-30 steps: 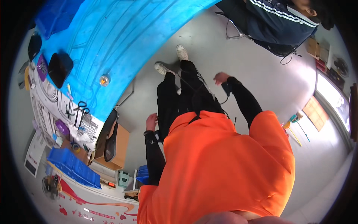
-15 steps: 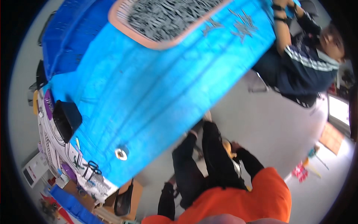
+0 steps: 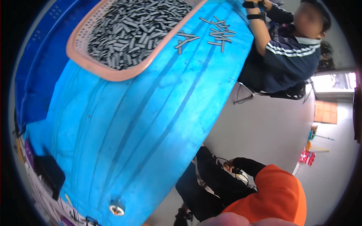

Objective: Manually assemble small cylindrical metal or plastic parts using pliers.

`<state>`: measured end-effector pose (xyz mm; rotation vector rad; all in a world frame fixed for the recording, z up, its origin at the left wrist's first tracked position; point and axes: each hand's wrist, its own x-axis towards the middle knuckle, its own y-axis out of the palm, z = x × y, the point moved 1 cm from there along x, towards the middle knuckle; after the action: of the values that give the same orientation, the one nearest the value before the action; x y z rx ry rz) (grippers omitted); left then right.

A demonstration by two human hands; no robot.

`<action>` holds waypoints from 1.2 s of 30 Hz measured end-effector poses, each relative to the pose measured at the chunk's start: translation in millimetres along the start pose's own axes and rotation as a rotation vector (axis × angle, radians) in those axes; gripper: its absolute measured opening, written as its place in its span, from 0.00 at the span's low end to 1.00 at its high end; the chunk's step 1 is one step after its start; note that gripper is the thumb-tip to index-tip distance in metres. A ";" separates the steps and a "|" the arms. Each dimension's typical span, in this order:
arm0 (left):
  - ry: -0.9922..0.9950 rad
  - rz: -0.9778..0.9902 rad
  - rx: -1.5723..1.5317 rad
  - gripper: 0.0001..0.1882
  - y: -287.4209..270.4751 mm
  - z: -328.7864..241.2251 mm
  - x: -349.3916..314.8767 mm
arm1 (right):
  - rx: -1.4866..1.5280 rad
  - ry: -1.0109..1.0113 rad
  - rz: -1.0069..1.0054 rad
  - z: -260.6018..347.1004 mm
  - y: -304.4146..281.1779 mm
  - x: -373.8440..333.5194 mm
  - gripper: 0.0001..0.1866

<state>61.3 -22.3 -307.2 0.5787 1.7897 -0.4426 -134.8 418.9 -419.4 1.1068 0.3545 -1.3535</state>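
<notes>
My right hand point(image 3: 227, 165) is low beside my right thigh, with a black band at its wrist. A thin black cable loops close to it, and a pale object point(image 3: 244, 176) lies just under the wrist. The fingers are too small and dark to read. My left forearm point(image 3: 183, 216) shows only as a dark shape at the lower edge, its hand not distinguishable. In front of me stands a blue-covered table point(image 3: 151, 113). On it sits a pink basket point(image 3: 113, 74) full of small grey ribbed strips point(image 3: 132, 35). Several loose strips point(image 3: 218, 32) lie beside the basket.
A seated person point(image 3: 290, 56) in a dark striped-sleeve top is at the table's far right, both arms on it. A large blue tub point(image 3: 36, 79) stands at the far left. A black bin point(image 3: 49, 175) and a small round object point(image 3: 117, 208) are at the near left.
The view has swung, so the basket, loose strips and seated person sit further left. The round object and black bin sit lower. My right hand stays by my thigh.
</notes>
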 end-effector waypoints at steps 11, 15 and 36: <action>0.013 -0.023 -0.066 0.40 -26.5 -37.2 55.1 | -0.239 0.366 -0.142 70.3 -3.9 -2.3 0.14; 0.004 -0.040 -0.131 0.37 -59.3 -15.6 42.2 | -0.051 0.419 -0.265 111.9 -33.2 -7.1 0.11; 0.192 -0.940 -0.495 0.18 -82.8 57.4 -70.9 | -0.571 -0.395 -1.446 314.6 -144.9 -253.4 0.07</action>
<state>73.3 -133.2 -254.8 -0.6257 2.1847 -0.5427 -446.7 344.4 -134.2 -0.0827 1.2837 -2.4068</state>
